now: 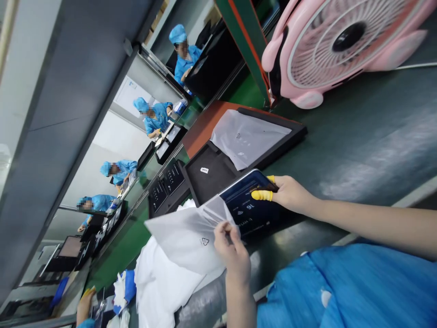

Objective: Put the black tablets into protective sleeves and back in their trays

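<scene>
Holding a tablet (251, 218) above the bench (358, 159), the right hand (292, 193) grips its edge between two yellow-capped digits. The left hand (234, 248), fingers bent, pinches a white sleeve (191, 239) overlapping the tablet's other end. White sheets (159, 280) lie just beside. Beyond the tablet sits a black tray (216, 182); near it, a pink fan (344, 41). Well apart, four co-workers (157, 117) wear blue caps.
</scene>
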Available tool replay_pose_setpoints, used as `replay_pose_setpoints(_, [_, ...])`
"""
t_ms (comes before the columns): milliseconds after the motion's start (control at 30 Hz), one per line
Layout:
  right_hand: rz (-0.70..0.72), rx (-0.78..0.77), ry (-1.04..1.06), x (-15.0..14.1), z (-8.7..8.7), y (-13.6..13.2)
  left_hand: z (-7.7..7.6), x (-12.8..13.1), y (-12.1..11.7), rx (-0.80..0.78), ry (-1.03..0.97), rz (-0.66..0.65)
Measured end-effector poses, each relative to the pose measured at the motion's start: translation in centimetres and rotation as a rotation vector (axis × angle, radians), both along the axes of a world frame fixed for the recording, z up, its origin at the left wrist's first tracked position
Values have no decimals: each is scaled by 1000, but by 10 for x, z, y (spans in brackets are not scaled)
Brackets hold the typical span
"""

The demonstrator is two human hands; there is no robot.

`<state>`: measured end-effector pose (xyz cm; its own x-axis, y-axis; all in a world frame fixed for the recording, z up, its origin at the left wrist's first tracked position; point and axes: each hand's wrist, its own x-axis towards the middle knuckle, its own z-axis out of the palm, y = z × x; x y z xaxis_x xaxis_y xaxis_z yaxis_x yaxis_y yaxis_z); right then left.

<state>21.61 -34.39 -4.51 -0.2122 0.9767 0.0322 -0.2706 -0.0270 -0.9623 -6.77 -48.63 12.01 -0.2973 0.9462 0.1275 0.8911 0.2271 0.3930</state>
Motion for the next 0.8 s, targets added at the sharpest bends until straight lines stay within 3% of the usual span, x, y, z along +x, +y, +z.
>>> replay_pose_setpoints(133, [-81, -106, 126, -4, 3, 7, -97, 87, 28, 118, -102, -91])
replay_pose_setpoints(200, [-121, -133, 185, -7, 4, 10, -127, 113, 40, 209, -148, -139])
replay_pose_setpoints(233, [-133, -136, 196, -10, 4, 10, -131, 119, 45, 256, -168, -175])
replay_pose_setpoints(333, [-110, -99, 169, -24, 3, 4, -118, 126, 65, 364, -200, -279])
replay_pose_setpoints(433, [21, -23, 150, -43, 0, -6, -97, 138, 89, 423, -295, -317])
replay_pose_setpoints(533, [139, 42, 156, -56, -6, -11, -96, 153, 103, 368, -387, -419])
replay_pose_setpoints(633, [176, 43, 139, -55, -5, -7, -100, 144, 97, 244, -371, -544])
replay_pose_setpoints(700, [189, 10, 128, -51, 2, -4, -90, 122, 89, 294, -333, -508])
replay_pose_setpoints(767, [193, -9, 113, -46, 12, 0, -71, 94, 83, 339, -176, -353])
replay_pose_setpoints(800, [193, 4, 97, -45, 18, 1, -61, 81, 82, 274, -68, -263])
